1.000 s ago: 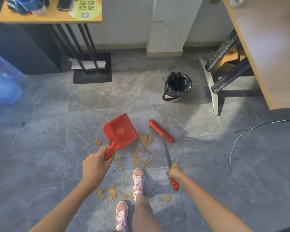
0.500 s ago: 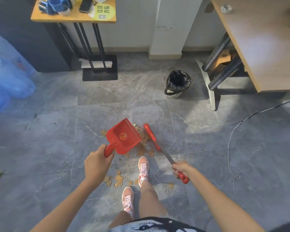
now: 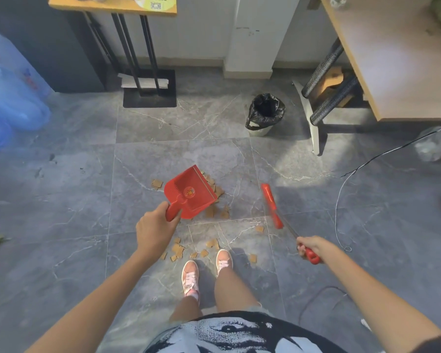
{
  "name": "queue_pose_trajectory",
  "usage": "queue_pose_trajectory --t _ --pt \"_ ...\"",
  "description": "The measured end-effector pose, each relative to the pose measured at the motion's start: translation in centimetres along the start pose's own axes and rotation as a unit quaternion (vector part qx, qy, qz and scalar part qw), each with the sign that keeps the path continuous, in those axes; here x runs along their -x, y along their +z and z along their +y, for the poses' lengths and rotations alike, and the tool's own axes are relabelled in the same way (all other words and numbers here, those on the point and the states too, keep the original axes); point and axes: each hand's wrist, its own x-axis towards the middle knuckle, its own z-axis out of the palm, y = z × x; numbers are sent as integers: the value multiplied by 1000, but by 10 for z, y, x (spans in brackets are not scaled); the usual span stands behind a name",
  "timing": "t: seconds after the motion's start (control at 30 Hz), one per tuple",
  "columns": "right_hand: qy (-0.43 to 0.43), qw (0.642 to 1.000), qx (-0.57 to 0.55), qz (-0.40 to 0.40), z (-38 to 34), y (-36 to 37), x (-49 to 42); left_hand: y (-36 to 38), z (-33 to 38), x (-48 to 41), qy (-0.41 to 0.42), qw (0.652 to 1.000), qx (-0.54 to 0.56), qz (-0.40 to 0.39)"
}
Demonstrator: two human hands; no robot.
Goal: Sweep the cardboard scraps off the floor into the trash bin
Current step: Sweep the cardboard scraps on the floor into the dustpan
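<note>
Head view: left hand grips handle of red dustpan, pan tilted above grey floor. Right hand grips red handle end of broom, broom head well apart from dustpan. Cardboard scraps lie beside dustpan edge; more scraps near pink shoes. Trash bin with black bag stands farther ahead, near desk leg.

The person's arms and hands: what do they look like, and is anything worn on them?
The left hand and the right hand are bare: no gloves, rings or watch visible. The left forearm and the right forearm are uncovered, without sleeves or bands.
</note>
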Motion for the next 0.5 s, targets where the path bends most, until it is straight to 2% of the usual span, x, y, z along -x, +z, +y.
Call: queue_pose_trajectory --t 0.13,0.23,0.5 --pt "37 999 -21 -11 17 -19 -19 15 10 15 -8 1000 -8 -4" --pt "65 998 13 -13 28 -19 -30 31 19 27 -26 1000 -12 -5" --pt "76 995 38 -57 41 39 -57 70 40 55 -85 996 -38 0"
